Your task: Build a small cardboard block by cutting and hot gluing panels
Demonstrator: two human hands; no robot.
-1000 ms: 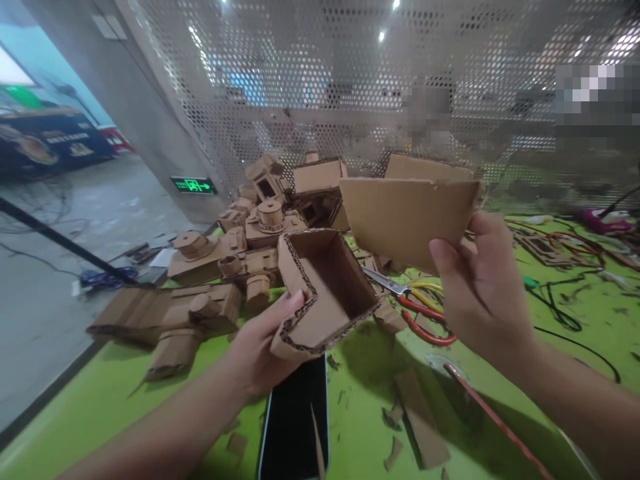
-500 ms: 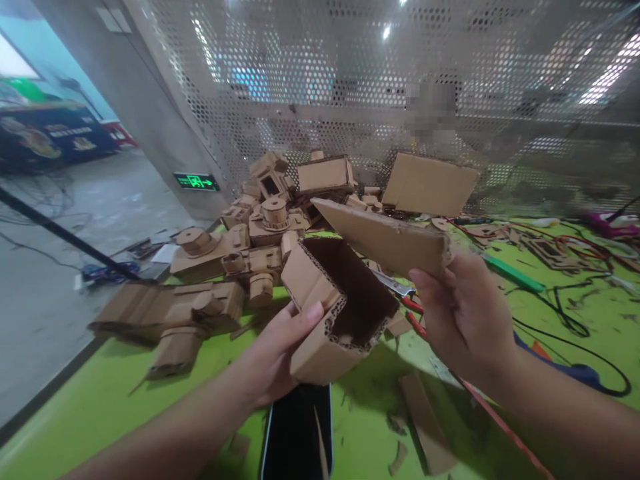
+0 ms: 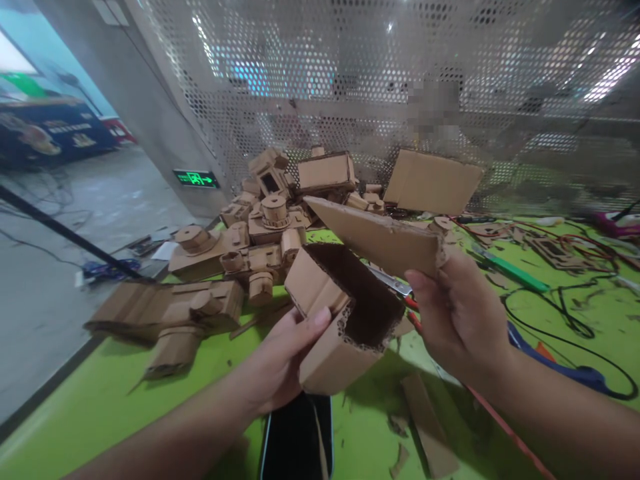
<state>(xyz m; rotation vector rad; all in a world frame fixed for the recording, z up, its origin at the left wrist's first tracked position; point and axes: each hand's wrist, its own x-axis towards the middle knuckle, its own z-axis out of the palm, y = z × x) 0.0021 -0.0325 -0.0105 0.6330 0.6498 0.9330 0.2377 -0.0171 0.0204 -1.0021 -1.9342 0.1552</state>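
Note:
My left hand (image 3: 290,360) is closed around an open cardboard box (image 3: 335,367) with a stepped, rough-cut rim, tilted so its dark hollow inside shows. In my right hand (image 3: 463,313) a flat piece of cardboard (image 3: 380,233) is pinched at its right end, thumb in front. The piece hovers just above and behind the box's opening. Behind the box lie scissors with red handles (image 3: 411,303), partly hidden by the box and my right hand. Under my left hand a dark phone (image 3: 297,440) rests on the green table (image 3: 225,413).
Several cardboard camera-like models (image 3: 275,213) are heaped at the back left, another (image 3: 170,313) near the left edge. A cardboard panel (image 3: 433,181) leans on the perforated metal screen (image 3: 320,73). Right are a green cutter (image 3: 510,267) and cables (image 3: 565,307). A cardboard strip (image 3: 427,423) lies in front.
The box in my left hand has shifted slightly right and down. My right hand and the flat cardboard have moved a little left, so the piece sits closer over the box.

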